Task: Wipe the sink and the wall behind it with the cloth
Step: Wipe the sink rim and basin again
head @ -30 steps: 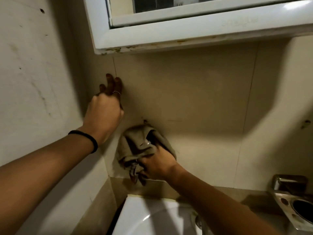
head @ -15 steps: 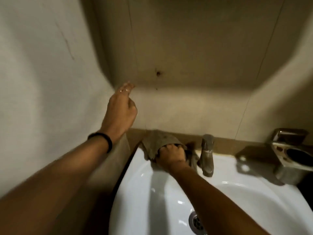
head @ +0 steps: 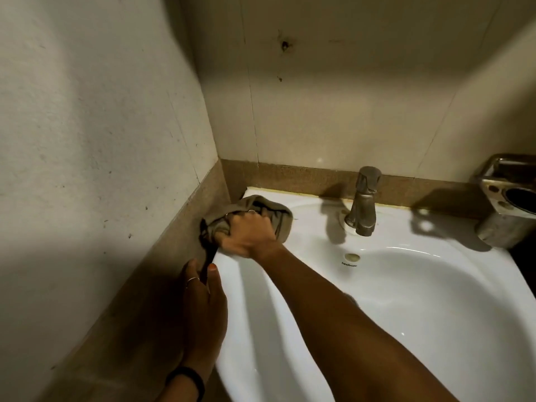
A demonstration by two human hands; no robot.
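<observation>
Bunched olive cloth [head: 262, 216] on white sink [head: 420, 300] rim's back-left corner

Right hand [head: 249, 232] fisted, gripping, arm reaching across; left hand [head: 204, 303] fingers extended, resting low.

Right hand [head: 249, 233] covers the middle of the cloth [head: 275, 216] and the sink [head: 435, 300] rim under it; left hand [head: 203, 303] fingertips lost in the dark gap beside the sink; metal holder [head: 504, 198] cut by the right edge; basin lettering too small to read.
</observation>
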